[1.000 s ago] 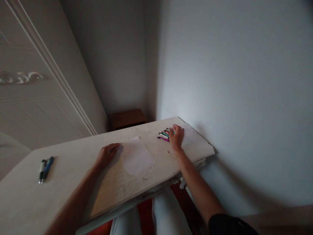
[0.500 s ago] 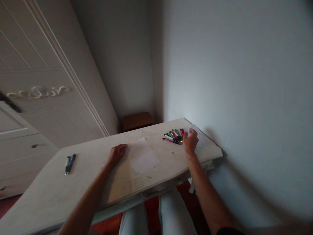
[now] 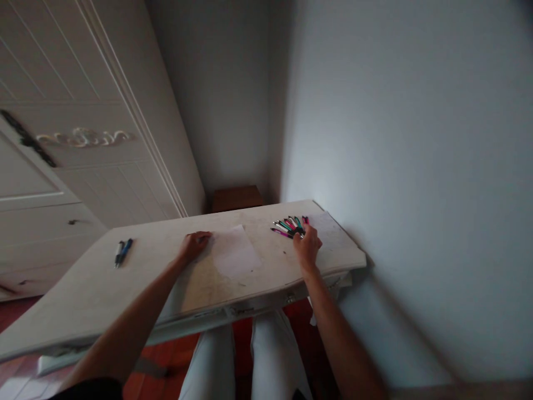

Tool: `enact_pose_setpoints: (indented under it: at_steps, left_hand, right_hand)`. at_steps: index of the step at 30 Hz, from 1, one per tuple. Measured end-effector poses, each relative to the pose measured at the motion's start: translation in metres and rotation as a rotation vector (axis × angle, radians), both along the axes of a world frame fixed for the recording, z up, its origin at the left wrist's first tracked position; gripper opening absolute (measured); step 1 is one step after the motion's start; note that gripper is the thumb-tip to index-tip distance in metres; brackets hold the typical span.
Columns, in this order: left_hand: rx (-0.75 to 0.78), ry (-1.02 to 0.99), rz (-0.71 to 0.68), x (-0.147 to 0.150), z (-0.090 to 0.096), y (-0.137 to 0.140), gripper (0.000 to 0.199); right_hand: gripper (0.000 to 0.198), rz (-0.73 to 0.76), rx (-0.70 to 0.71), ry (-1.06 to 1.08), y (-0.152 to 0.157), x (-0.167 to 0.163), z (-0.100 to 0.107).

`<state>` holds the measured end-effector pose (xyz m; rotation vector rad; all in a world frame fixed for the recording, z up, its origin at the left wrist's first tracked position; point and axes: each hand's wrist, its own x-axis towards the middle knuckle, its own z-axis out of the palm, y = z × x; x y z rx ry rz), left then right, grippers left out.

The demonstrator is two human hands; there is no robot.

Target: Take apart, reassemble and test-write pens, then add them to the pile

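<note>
Pens are lying fanned at the right hand, possibly scattering if nudged, the left hand resting, both grips unclear.

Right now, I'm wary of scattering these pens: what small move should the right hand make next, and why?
Perhaps the right hand should gently gather the pens closer: it is right at their bunched near ends, while their far ends fan apart on the desk.
</note>
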<state>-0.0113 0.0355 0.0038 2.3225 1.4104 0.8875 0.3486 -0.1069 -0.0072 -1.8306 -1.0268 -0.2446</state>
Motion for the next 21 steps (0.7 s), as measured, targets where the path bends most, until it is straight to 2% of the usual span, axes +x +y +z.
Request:
enact_pose_setpoints:
  at_steps: [10,19,21]
  left_hand:
    - [0.019,0.005,0.058,0.003,0.007,-0.008,0.035]
    - [0.072,0.016,0.061,0.002,-0.004,0.0,0.03]
    - [0.084,-0.017,0.103,0.001,-0.007,0.001,0.027]
  right_hand:
    - [0.039,-0.012,-0.173,0.01,-0.009,0.025,-0.001]
    - [0.042,-0.002,-0.141,-0.005,-0.012,0.024,-0.003]
    - [0.041,0.006,-0.11,-0.02,-0.011,0.025,-0.005]
